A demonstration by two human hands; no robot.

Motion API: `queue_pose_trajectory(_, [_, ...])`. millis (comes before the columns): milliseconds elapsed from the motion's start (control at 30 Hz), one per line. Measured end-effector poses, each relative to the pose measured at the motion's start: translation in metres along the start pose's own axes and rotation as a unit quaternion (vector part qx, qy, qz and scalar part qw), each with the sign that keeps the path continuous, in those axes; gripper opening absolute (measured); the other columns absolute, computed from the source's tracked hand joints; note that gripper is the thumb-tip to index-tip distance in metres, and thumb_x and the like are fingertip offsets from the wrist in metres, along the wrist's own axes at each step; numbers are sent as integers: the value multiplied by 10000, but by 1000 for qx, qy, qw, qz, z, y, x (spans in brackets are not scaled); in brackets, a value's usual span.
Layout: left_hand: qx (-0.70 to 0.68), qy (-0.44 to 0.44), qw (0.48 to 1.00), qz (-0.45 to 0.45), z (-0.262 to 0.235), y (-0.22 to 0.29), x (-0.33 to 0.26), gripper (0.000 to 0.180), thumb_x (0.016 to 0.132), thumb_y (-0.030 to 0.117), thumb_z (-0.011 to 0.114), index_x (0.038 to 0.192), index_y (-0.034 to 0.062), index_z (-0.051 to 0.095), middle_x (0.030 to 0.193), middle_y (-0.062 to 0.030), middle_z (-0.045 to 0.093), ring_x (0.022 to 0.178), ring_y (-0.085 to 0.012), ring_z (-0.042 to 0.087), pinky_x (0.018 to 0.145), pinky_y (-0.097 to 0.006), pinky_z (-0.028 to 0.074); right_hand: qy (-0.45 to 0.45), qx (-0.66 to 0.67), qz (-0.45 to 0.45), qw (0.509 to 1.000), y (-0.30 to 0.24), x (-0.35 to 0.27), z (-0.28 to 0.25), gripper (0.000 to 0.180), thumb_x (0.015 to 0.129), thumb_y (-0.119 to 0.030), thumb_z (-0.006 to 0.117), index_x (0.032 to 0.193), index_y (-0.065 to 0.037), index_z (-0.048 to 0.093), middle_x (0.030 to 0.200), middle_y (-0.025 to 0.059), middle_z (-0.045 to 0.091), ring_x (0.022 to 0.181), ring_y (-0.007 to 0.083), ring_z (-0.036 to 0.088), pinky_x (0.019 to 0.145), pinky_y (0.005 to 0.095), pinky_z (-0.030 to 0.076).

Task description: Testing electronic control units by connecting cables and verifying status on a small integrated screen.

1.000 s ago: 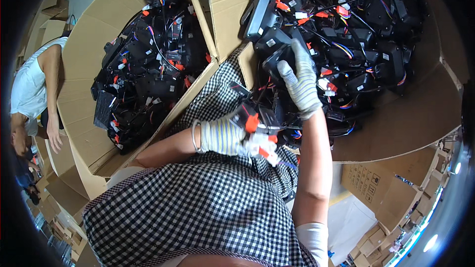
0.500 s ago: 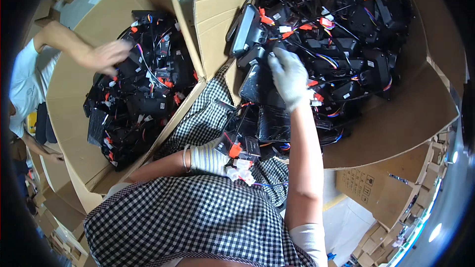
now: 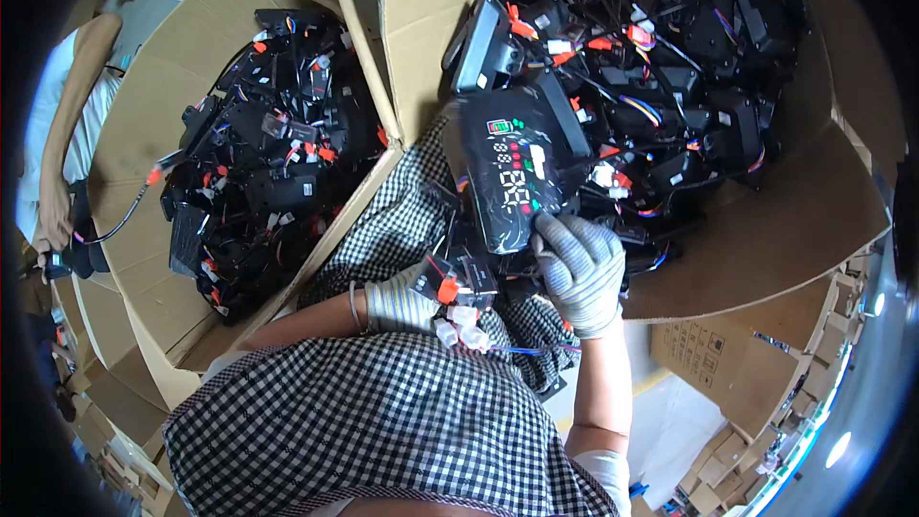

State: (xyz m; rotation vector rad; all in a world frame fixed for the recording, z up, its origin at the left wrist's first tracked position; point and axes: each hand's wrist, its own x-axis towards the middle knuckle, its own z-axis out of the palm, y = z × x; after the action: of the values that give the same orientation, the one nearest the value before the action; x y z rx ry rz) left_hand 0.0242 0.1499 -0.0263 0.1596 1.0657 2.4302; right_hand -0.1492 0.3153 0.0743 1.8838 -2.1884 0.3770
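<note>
Your right grip (image 3: 582, 273) clamped the near corner of a black, film-wrapped rectangular display (image 3: 488, 191) ahead; your left grip (image 3: 398, 307) clasped black, wired parts (image 3: 478, 278).

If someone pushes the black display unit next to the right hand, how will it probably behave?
The black display unit is probably stiff, since its broad face shows no sag. Its glossy, film-like surface suggests it may be slippery, even for the gloved right hand. Being flat, it would likely slide rather than roll.
</note>
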Motion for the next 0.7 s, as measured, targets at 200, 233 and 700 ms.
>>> queue_pose_trajectory(200, [523, 5, 852, 26, 11, 23, -3, 456, 844, 368, 592, 1186, 76, 515, 1135, -77, 573, 1056, -236, 533, 922, -376, 412, -60, 11, 31, 998, -17, -32, 27, 244, 679, -91, 610, 922, -96, 596, 1124, 60, 583, 971, 245, 559, 754, 389, 456])
queue_pose_trajectory(233, [549, 6, 834, 59, 6, 13, -2, 457, 835, 376, 599, 1181, 85, 533, 1136, -75, 577, 1054, -248, 535, 924, -383, 407, -39, 77, 77, 993, -24, -30, 26, 250, 675, -79, 624, 922, -91, 592, 1094, 63, 593, 948, 248, 568, 756, 387, 457])
queue_pose_trajectory(700, [468, 76, 880, -22, 2, 1, -6, 294, 825, 357, 566, 1000, 120, 561, 920, -40, 583, 932, -226, 566, 899, -396, 399, -324, 336, 292, 835, -81, -59, -12, 232, 869, -279, 605, 877, -50, 643, 750, 118, 675, 621, 250, 656, 538, 354, 508])
